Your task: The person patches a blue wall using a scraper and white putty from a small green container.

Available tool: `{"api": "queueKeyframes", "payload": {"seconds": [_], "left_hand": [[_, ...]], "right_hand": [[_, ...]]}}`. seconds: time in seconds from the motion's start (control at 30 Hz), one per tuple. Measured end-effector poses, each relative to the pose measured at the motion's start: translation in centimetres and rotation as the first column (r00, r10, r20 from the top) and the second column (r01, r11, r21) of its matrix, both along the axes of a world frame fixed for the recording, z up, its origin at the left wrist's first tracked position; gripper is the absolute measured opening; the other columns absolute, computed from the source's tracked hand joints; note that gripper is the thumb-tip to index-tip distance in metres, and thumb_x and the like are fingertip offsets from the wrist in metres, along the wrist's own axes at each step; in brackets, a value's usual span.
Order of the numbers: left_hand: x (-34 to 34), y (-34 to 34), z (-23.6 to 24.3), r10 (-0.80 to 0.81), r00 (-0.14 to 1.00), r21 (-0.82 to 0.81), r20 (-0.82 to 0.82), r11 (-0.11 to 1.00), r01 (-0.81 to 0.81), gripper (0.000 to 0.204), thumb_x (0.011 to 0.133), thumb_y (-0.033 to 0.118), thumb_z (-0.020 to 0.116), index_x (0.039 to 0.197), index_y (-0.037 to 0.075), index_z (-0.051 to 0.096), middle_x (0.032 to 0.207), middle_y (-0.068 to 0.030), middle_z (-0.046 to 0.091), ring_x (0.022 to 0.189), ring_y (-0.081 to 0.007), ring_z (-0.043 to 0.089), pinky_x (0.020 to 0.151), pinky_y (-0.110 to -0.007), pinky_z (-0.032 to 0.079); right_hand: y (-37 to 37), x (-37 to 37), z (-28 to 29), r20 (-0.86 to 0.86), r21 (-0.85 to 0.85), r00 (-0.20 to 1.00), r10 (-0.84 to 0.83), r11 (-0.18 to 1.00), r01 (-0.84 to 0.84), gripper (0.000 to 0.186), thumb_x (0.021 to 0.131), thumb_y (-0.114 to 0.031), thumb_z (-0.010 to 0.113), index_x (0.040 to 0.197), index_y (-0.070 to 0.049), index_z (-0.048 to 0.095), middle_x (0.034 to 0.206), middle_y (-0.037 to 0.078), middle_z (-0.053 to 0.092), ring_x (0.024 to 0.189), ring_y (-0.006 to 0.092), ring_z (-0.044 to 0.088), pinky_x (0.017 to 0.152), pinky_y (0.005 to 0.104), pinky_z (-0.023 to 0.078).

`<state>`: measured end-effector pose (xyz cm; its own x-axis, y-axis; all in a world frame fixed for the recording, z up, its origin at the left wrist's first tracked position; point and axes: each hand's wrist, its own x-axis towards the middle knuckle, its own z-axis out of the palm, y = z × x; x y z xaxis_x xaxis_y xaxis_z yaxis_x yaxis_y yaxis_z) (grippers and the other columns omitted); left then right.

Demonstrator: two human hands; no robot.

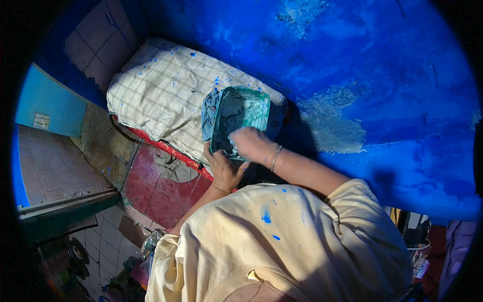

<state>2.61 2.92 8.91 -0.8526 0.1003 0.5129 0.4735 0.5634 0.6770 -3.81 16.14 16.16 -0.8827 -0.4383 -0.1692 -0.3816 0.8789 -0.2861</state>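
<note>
A green rectangular tub (266, 108), its inside smeared with pale grey paste, rests on the near right part of a cloth-covered surface. My left hand (225, 170) grips the tub's near edge, fingers on the left side and thumb toward the right. Inside the near end of the tub, my right hand (250, 145) is closed in a fist, slightly blurred. Whatever it holds is hidden; a whitish bit shows by its fingers. A crumpled blue-grey cloth (208, 121) lies against the tub's left side.
A paint-spotted checked cloth (166, 90) covers the surface, which has a red edge (171, 153). Beyond and to the right stands a blue wall (392, 65) with a rough grey patch (334, 121). Red tiles (156, 189) lie below left, near a doorway sill (65, 214).
</note>
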Motion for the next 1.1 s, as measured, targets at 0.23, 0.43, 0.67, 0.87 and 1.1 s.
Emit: {"api": "queueKeyframes", "payload": {"seconds": [0.23,0.43,0.67,0.87,1.1], "left_hand": [[0.1,0.1,0.3,0.021,0.999,0.002,0.042,1.000,-0.021,0.087,0.066,0.054,0.071,0.112,-0.007,0.031,0.123,-0.0344,0.027,0.113,-0.0473,0.030,0.095,-0.056,0.026],[0.2,0.2,0.7,0.001,0.999,-0.017,0.053,1.000,0.000,0.084,0.065,0.051,0.073,0.110,-0.005,0.031,0.123,-0.0344,0.025,0.114,-0.0474,0.029,0.095,-0.056,0.025],[0.2,0.2,1.0,-0.045,0.995,-0.044,0.084,0.998,0.049,0.084,0.067,0.045,0.073,0.121,-0.005,0.032,0.126,-0.0343,0.028,0.118,-0.0504,0.026,0.098,-0.056,0.023],[-1.3,-0.3,1.8,-0.074,0.997,0.135,0.035,0.989,0.069,0.077,0.063,0.040,0.078,0.111,-0.005,0.037,0.124,-0.0305,0.028,0.113,-0.0452,0.031,0.096,-0.051,0.026],[-5.0,-1.2,1.6,-0.023,1.000,0.136,-0.006,0.990,0.023,0.086,0.059,0.044,0.080,0.112,-0.004,0.032,0.123,-0.0280,0.026,0.110,-0.0408,0.033,0.094,-0.049,0.029]], "right_hand": [[2.2,-5.9,1.0,-0.080,-0.011,0.977,-0.197,0.980,0.197,0.019,0.066,0.000,0.054,0.080,-0.001,0.066,0.076,0.021,0.062,0.079,0.0366,0.062,0.073,0.0429,0.050],[1.9,-2.8,0.4,0.045,0.005,0.999,-0.015,1.000,0.015,0.016,0.066,-0.001,0.053,0.076,-0.001,0.065,0.076,0.022,0.062,0.076,0.0377,0.062,0.071,0.0435,0.050],[1.0,-3.4,-1.5,0.120,-0.057,0.992,-0.042,0.997,0.049,0.015,0.066,-0.007,0.055,0.076,-0.004,0.066,0.075,0.021,0.062,0.076,0.0368,0.062,0.068,0.0438,0.050],[3.4,-5.2,2.2,0.291,-0.499,0.945,-0.150,0.819,0.284,0.024,0.061,0.000,0.057,0.083,0.004,0.064,0.078,0.022,0.064,0.071,0.0277,0.063,0.066,0.0353,0.047],[12.8,-3.4,9.4,0.584,-0.686,0.771,0.254,-0.353,0.637,0.036,0.070,0.003,0.056,0.105,0.009,0.058,0.098,0.017,0.064,0.092,0.0272,0.063,0.090,0.0419,0.046]]}}
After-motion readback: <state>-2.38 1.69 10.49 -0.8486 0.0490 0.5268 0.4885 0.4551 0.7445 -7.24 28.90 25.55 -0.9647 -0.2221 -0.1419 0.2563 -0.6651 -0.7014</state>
